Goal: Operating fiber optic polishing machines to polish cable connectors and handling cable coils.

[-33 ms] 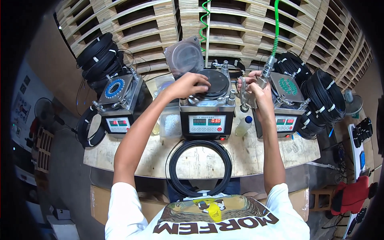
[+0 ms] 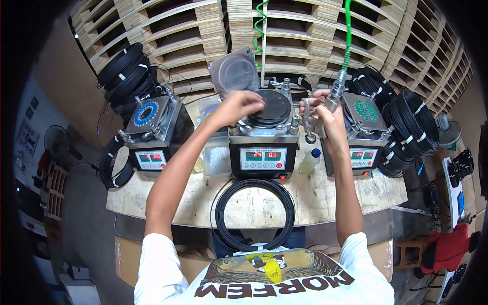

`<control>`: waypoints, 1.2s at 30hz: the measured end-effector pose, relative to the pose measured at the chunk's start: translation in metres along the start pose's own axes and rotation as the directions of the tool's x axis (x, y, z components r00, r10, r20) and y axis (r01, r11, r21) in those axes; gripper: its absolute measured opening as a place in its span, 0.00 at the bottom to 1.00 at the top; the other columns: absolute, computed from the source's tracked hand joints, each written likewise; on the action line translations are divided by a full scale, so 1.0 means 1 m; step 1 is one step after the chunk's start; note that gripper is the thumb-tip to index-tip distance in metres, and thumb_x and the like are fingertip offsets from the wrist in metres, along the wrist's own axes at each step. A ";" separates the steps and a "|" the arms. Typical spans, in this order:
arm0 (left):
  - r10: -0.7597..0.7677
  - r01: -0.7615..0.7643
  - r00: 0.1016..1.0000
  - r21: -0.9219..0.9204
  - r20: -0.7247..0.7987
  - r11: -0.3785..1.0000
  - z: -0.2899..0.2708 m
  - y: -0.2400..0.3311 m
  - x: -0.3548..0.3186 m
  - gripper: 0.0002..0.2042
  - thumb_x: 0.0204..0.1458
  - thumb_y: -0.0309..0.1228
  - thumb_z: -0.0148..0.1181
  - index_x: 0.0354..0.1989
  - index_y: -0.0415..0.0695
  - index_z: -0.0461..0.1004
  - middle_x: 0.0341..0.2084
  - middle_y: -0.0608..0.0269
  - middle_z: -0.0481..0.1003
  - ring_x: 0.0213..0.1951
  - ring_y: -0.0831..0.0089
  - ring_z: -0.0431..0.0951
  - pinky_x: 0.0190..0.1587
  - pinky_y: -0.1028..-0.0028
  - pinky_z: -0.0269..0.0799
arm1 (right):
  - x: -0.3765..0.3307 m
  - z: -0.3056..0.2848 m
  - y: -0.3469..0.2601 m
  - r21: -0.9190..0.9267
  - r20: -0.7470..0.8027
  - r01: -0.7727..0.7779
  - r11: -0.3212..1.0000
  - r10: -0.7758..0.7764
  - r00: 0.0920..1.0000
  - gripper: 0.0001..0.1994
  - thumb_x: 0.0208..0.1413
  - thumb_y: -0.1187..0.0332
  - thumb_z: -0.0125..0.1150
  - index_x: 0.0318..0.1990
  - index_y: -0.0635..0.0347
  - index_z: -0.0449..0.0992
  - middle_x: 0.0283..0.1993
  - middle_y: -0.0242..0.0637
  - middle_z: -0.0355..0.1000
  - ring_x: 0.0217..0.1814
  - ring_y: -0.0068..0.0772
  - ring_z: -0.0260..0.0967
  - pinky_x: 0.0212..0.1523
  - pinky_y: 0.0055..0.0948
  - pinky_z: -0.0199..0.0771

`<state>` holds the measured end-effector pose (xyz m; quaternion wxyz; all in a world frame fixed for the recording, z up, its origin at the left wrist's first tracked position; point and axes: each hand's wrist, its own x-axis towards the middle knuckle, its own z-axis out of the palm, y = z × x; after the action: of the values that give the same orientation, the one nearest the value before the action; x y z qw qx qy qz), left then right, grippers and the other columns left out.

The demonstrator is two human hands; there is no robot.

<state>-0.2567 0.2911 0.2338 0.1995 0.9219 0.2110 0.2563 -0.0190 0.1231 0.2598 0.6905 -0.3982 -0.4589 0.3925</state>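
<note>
My left hand (image 2: 240, 107) hovers at the left edge of a round black disc (image 2: 275, 105), its fingers extended to the right and nothing visible in them. The disc sits on top of the middle polishing machine (image 2: 262, 158), a black box with a metal top, corner clamps and a lit red display. To the right of the disc, my right hand (image 2: 328, 118) is closed around a metal air blow gun (image 2: 333, 103). A green air hose (image 2: 348, 40) rises from the gun. A square metal plate with a round centre (image 2: 235, 72) leans upright behind my left hand.
Similar machines stand left (image 2: 150, 129) with a ring of blue parts and right (image 2: 362, 122) with green parts. A coil of black cable (image 2: 219, 213) lies in front, overhanging the table (image 2: 173, 206). A blue-capped bottle (image 2: 309, 161) and a tub of white bits (image 2: 219, 159) flank the middle machine.
My left hand has lifted slightly, and its curled fingers have straightened. The blow gun in my right hand has shifted a little to the left. The displays' readings differ.
</note>
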 end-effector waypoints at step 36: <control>-0.421 0.341 0.746 -0.246 -0.516 0.907 0.026 -0.124 -0.038 0.28 0.52 0.43 0.70 0.16 0.30 0.66 0.11 0.54 0.58 0.23 0.81 0.59 0.23 0.62 0.61 | 0.309 -0.039 0.169 -0.624 0.156 0.025 0.781 0.094 0.983 0.18 0.59 0.75 0.61 0.56 0.74 0.73 0.34 0.42 0.79 0.29 0.24 0.76 0.30 0.22 0.79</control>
<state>-0.3075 0.3683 0.1390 0.2395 0.7277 0.4258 0.4813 0.0714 0.4600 0.1948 0.4687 -0.5755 -0.6154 0.2653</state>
